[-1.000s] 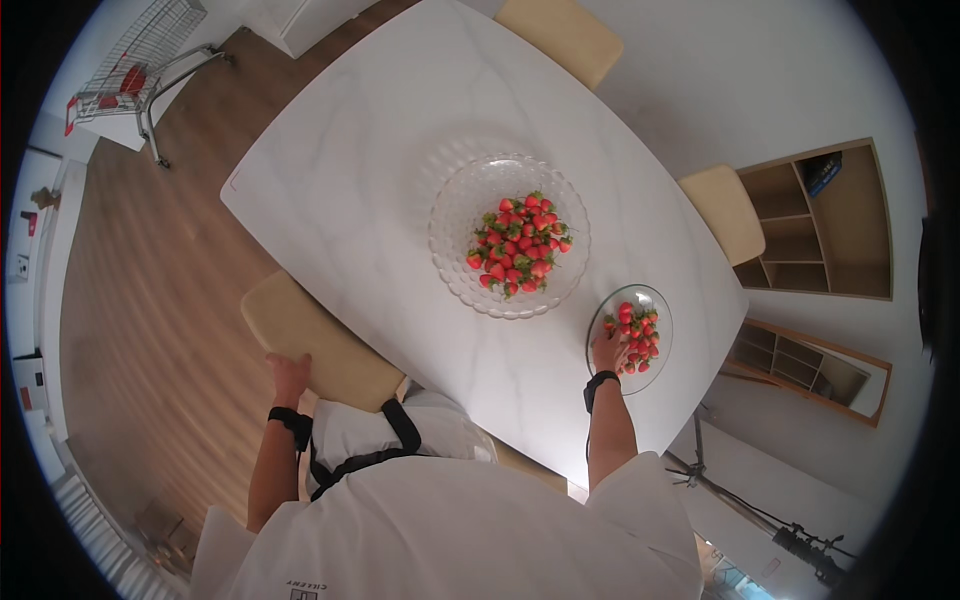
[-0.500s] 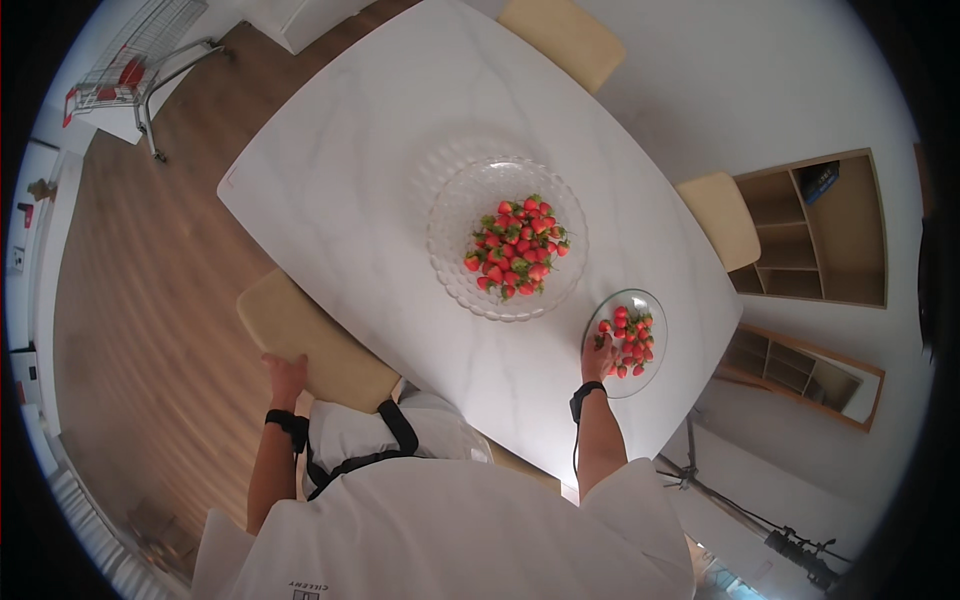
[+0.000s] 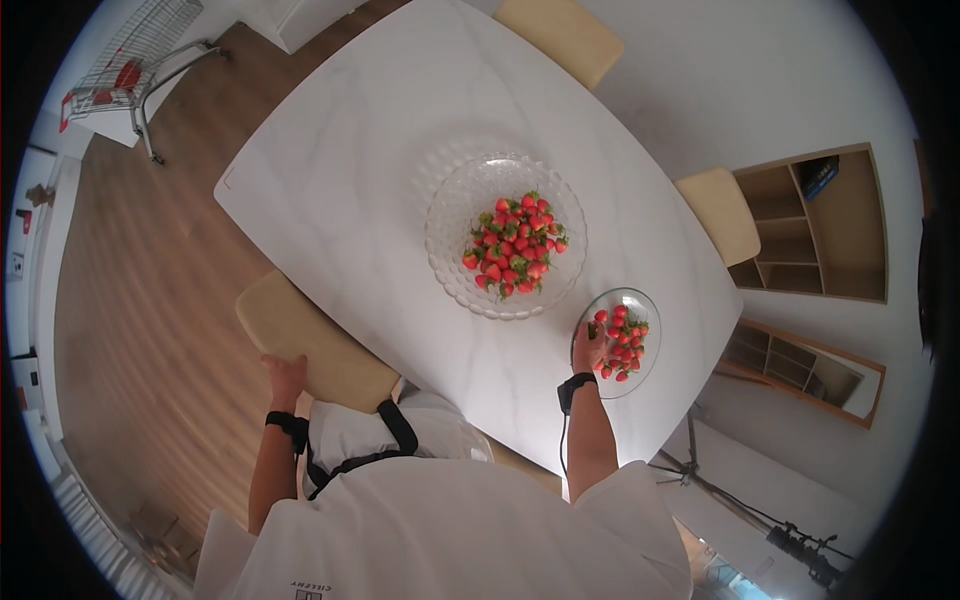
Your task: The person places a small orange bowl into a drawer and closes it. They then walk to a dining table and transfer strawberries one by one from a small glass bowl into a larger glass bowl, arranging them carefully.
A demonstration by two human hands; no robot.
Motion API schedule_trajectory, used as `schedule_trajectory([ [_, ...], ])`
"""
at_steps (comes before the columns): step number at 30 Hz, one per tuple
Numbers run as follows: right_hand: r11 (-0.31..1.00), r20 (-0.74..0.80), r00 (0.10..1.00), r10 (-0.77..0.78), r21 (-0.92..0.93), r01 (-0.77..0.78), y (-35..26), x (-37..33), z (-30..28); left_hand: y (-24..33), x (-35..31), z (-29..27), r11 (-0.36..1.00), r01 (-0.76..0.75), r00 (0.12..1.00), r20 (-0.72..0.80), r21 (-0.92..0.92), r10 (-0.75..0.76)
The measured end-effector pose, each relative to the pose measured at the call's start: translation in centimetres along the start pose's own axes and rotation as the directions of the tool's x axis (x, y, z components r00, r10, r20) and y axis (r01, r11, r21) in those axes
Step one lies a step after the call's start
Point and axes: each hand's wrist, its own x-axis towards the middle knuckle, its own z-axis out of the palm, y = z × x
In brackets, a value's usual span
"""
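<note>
My left hand (image 3: 287,375) is at the edge of a beige chair (image 3: 310,340) beside the table, its fingers curled on that edge and partly hidden. Over at the right, my right hand (image 3: 589,350) is closed at the left rim of a clear glass plate (image 3: 650,370). Several strawberries (image 3: 627,353) lie on this plate. One strawberry (image 3: 601,316) sits right by the fingertips, and a bit of dark green shows at the fingers. A large clear scalloped bowl (image 3: 452,262) stands left of the plate, with a heap of strawberries (image 3: 515,247) inside.
Both dishes stand on a white marbled table (image 3: 370,160). Two more beige chairs (image 3: 565,40) are along its far side. A shopping cart (image 3: 135,80) is at the upper left; wooden shelves (image 3: 800,225) and a black stand (image 3: 690,468) are at the right.
My right hand has shifted slightly left, and the glass plate with its strawberries has moved left and turned a little with it. My left hand has stayed on the chair.
</note>
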Motion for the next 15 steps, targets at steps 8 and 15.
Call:
schedule_trajectory([
  [8,0.898,0.128,0.98,0.154,0.395,-0.193,-2.9,-0.3,2.0,-1.2,0.2,0.5,0.994,-0.027,0.998,-0.056,0.104,0.033],
  [15,0.879,0.222,0.952,0.212,0.382,-0.285,-3.9,-0.3,3.7,-1.6,0.4,0.7,0.98,-0.059,0.995,-0.071,0.192,0.074],
])
